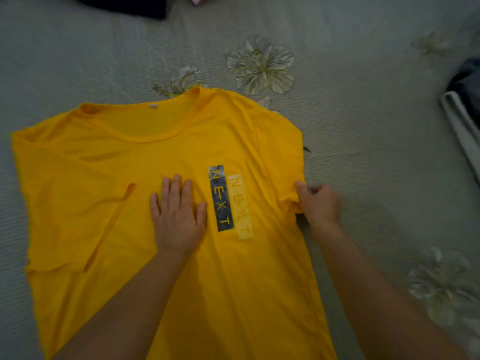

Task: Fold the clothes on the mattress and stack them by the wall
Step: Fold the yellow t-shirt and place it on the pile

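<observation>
so left hand [179,216] presses flat, fingers straight, right hand [318,203] pinches soft, limp yellow shirt [246,281] at sleeve edge, best grabbed there.

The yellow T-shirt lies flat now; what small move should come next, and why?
Probably fold the right edge inward. The right hand already pinches the yellow T-shirt at its right edge, the left hand presses flat on the chest as an anchor, and the shirt lies spread, front up.
</observation>
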The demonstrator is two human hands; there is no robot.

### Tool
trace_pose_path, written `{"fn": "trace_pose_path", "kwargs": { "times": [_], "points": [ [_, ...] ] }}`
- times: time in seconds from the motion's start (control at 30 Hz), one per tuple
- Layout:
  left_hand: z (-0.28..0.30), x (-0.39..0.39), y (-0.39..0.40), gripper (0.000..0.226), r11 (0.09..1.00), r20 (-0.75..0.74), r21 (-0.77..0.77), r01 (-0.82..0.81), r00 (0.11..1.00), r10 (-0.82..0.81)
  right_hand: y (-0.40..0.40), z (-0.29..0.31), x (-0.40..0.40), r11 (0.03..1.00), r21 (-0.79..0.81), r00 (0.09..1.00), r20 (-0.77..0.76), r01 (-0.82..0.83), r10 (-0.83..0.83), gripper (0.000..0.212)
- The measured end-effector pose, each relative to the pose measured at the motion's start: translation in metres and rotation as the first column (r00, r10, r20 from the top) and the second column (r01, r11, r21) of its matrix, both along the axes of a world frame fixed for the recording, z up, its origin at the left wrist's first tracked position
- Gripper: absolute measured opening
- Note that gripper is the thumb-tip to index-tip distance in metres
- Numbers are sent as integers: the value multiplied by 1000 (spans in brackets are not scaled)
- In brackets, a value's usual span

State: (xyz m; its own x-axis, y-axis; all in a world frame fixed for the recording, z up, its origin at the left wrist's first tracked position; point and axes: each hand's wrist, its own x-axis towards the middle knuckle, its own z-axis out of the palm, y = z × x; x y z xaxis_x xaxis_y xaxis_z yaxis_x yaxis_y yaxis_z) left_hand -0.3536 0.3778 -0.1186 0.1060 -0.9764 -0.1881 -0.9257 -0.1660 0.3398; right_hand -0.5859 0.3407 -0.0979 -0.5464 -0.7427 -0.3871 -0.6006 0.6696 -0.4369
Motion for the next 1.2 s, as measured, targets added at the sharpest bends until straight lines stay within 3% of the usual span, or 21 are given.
{"fn": "trace_pose_path", "kwargs": {
  "times": [0.1,0.17,0.23,0.3,0.33,0.37,0.43,0.47,0.5,0.57,0.67,0.73,0.8,0.9,0.97,1.1,1.13,1.17,1.2],
  "points": [
    [-2,-4,0,72,1000,44,-2,-7,999,7,-12,-3,9,990,102,995,-8,-101,102,48],
    [-2,-6,0,74,1000,53,-2,-20,998,20,-13,5,18,988,53,989,7,-145,145,36],
    [-1,-7,0,74,1000,57,-2,-26,998,26,-12,17,23,952,-286,994,-12,-110,111,22],
    [-1,-9,-3,72,1000,63,3,-31,997,31,-8,29,33,751,-629,979,-151,-202,137,16],
    [-1,-9,-3,71,1000,71,-2,-27,997,27,-3,31,40,650,-667,932,-257,-363,256,17],
    [-1,-9,-4,69,1000,77,-5,-18,997,18,5,27,48,541,-619,821,-383,-569,425,20],
    [-1,-11,-6,66,1000,89,2,-2,996,2,25,16,57,343,-334,476,-525,-878,706,15],
    [-1,-11,-6,66,1000,95,3,5,995,-5,35,11,57,284,-217,357,-523,-934,774,16],
    [-2,-10,-6,66,1000,96,6,10,995,-11,43,6,52,262,-182,318,-508,-948,800,21],
    [-3,-9,-6,69,1000,94,22,-2,996,0,52,-1,37,281,-305,403,-485,-910,777,22],
    [-5,-8,-6,73,999,107,31,-10,994,7,57,-2,26,448,-415,598,-383,-792,704,39],
    [-5,-7,-5,73,1000,113,28,-5,994,2,55,-3,30,571,-290,640,-384,-768,665,61],
    [-7,-7,-4,73,1000,113,16,-6,994,4,52,-5,38,611,-150,619,-354,-777,701,70],
    [-10,-6,-3,75,1000,104,9,-3,995,2,52,-10,44,522,-249,576,-439,-816,690,22],
    [-9,-6,-2,76,1000,79,18,-8,997,7,56,-13,45,368,-328,487,-460,-870,743,30],
    [4,-3,-6,62,998,-101,12,-55,993,56,68,-13,43,-34,-163,50,-480,-986,876,30],
    [9,-1,-10,60,995,-189,-6,-101,977,99,69,-12,40,-60,-154,20,-475,-986,880,30],
    [16,2,-17,58,987,-271,-20,-162,951,151,70,-13,37,-50,-193,54,-497,-980,866,33],
    [23,4,-25,56,977,-317,-32,-213,929,192,71,-14,32,16,-250,147,-511,-968,847,35]
  ]
}}
